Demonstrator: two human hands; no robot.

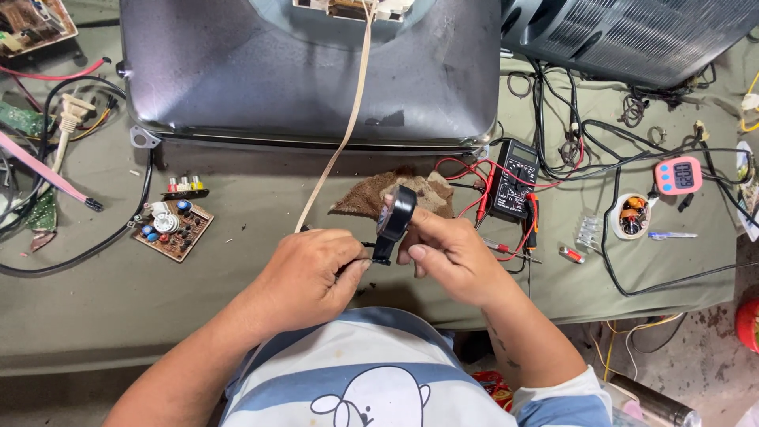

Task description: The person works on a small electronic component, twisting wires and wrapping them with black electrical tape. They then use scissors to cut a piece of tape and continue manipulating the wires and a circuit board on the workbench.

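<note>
Right hand (452, 255) pinches a black roll of electrical tape (397, 213) between thumb and fingers, roll tilted on edge, held above the table's near edge. A short black strip of tape (383, 251) hangs from the roll down to between the two hands. Left hand (310, 277) is closed, thumb and forefinger pressed together on the end of a thin black wire (360, 244) right where the strip meets it (exact contact too small to tell). Hands nearly touch, both just over the person's blue-and-white striped shirt (371, 372).

Just behind the roll: a brown crumpled rag (365, 198) lying on the grey-green cloth-covered table (237, 277). Right of the rag, a black digital multimeter (514, 178) with red and black probe leads (474, 170) looped around it. Near it a small red-and-silver cylindrical part (571, 255), then a white round spool with copper winding (631, 216), then a pink digital timer (678, 175) farther right among tangled black cables.

Left of the hands: a small brown circuit board with blue and white components (172, 228), well apart. A flat beige ribbon strap (340, 134) runs from near the left hand up over the large grey glass picture tube (308, 71) that lies across the back of the table. A dark grey vented plastic casing (624, 35) sits at the top right.
</note>
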